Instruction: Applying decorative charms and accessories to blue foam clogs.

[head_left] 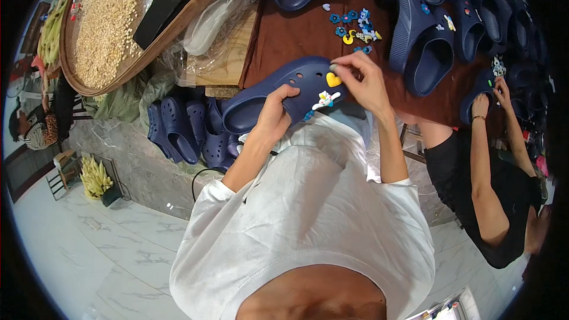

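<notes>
Mid-frame, left hand (275, 110) grips navy perforated foam clog (309, 88), likely bracing it for right hand (365, 83) (hold unclear) beside yellow heart charm (333, 80).

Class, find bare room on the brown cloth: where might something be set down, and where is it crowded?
Bare brown cloth lies between the wooden board and the loose charms, just above the held clog. A smaller patch lies between the large clog and the co-worker's knee. Other clogs crowd the upper right.
</notes>
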The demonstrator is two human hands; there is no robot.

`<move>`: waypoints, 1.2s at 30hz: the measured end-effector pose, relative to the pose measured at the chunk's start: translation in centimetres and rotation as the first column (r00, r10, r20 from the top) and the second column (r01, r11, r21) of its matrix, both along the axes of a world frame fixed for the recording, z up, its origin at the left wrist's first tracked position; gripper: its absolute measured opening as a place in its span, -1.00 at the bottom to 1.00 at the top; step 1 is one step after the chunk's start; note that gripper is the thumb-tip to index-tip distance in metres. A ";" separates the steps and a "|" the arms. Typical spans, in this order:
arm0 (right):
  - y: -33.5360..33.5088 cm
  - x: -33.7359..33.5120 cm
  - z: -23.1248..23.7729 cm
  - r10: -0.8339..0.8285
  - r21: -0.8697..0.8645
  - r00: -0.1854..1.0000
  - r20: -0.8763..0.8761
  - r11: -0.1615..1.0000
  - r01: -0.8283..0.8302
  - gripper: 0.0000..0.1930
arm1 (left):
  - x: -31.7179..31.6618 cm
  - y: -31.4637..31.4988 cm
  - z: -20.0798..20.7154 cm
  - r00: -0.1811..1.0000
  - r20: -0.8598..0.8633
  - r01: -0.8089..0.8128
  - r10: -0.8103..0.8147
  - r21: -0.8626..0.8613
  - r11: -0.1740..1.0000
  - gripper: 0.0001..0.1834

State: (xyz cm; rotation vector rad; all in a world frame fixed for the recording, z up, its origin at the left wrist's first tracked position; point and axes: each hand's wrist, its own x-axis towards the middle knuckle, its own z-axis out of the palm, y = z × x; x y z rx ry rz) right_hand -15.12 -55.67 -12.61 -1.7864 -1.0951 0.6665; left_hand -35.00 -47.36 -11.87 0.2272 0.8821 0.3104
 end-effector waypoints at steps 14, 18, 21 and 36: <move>-0.2 0.2 1.0 0.126 -0.164 0.979 -0.158 0.975 -0.152 -0.77 | 0.5 -1.5 -0.7 0.999 -0.017 0.034 -0.033 0.104 0.994 -0.65; -0.2 0.6 0.6 0.152 -0.144 0.982 -0.112 0.975 -0.167 -0.58 | 0.4 -1.9 -0.8 0.998 -0.037 0.046 -0.042 0.140 0.989 -0.64; -0.6 1.4 0.2 0.221 -0.194 0.955 -0.199 0.946 -0.259 -0.44 | 0.7 -2.2 -0.4 0.998 -0.058 0.048 -0.036 0.223 0.974 -0.60; -0.8 0.6 -0.1 0.164 -0.186 0.927 -0.339 0.953 -0.237 -0.43 | 0.6 -2.4 -0.1 0.990 -0.118 0.110 -0.083 0.237 0.965 -0.66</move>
